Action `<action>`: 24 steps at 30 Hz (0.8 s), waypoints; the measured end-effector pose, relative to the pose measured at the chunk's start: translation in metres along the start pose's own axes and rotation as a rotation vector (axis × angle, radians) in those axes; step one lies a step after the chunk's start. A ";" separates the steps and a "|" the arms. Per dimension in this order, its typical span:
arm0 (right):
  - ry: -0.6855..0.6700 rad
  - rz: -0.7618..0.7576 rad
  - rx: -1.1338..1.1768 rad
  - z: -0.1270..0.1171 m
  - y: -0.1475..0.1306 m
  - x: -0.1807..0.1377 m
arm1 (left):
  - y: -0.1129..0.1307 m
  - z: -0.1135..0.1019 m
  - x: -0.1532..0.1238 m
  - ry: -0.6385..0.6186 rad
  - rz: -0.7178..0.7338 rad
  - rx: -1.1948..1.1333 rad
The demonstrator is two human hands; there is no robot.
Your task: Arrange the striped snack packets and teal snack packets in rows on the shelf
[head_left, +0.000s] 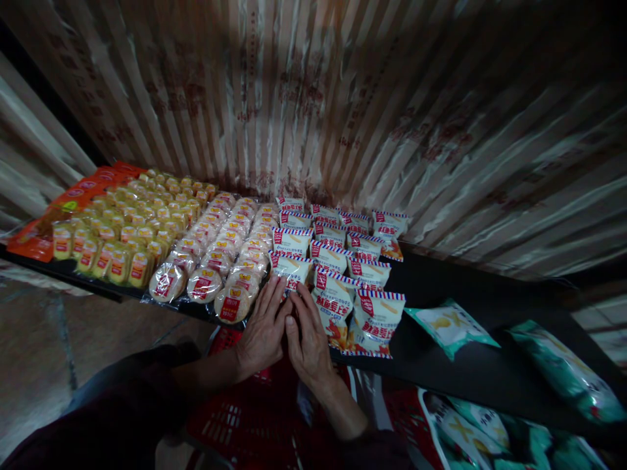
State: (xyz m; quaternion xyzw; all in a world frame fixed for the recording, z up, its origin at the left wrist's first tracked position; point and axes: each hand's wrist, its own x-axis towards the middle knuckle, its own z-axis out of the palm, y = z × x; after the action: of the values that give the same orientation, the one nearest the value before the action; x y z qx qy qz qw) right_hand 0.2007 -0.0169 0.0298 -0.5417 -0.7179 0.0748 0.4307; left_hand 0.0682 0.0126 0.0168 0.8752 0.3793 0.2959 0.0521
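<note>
Side by side at the front edge of the black shelf (416,326), my left hand (264,326) and my right hand (308,343) have their fingers stretched out. Their fingertips rest on the lower front of a white snack bag (290,264) with a blue-and-red striped top edge. My hands cover part of that bag. Matching bags stand in rows behind it, and one large front bag (375,320) stands just right of my right hand. Close to my left hand, round rice crackers (232,303) in clear wrappers form the nearest row.
Small yellow-wrapped snacks (117,261) and an orange packet (73,199) occupy the shelf's left end. Green-and-white bags (455,323) lie at the right. Below are a red basket (235,418) and a container of green bags (470,424). Pleated printed sheeting (313,98) hangs behind.
</note>
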 end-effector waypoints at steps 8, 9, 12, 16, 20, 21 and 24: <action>-0.015 -0.106 -0.047 0.001 0.003 0.004 | -0.001 0.006 0.005 0.032 0.007 0.131; -0.012 -0.118 -0.051 0.000 0.002 0.004 | -0.001 0.006 0.005 0.044 0.015 0.140; 0.000 -0.144 -0.071 -0.005 -0.001 0.004 | -0.002 0.007 0.005 0.079 0.043 0.169; 0.015 -0.175 -0.103 -0.009 0.000 0.003 | -0.004 0.008 0.005 0.093 0.054 0.199; 0.016 -0.177 -0.145 -0.014 0.001 0.000 | -0.005 0.008 0.006 0.082 0.052 0.232; 0.023 -0.178 -0.160 -0.016 0.002 -0.002 | -0.005 0.008 0.006 0.075 0.053 0.235; 0.061 -0.182 -0.207 -0.023 0.004 -0.006 | -0.005 0.008 0.007 0.054 0.057 0.231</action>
State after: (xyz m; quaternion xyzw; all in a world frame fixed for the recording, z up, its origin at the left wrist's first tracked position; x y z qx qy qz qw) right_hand 0.2200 -0.0286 0.0390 -0.5182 -0.7545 -0.0556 0.3990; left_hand 0.0732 0.0216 0.0119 0.8774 0.3872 0.2751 -0.0678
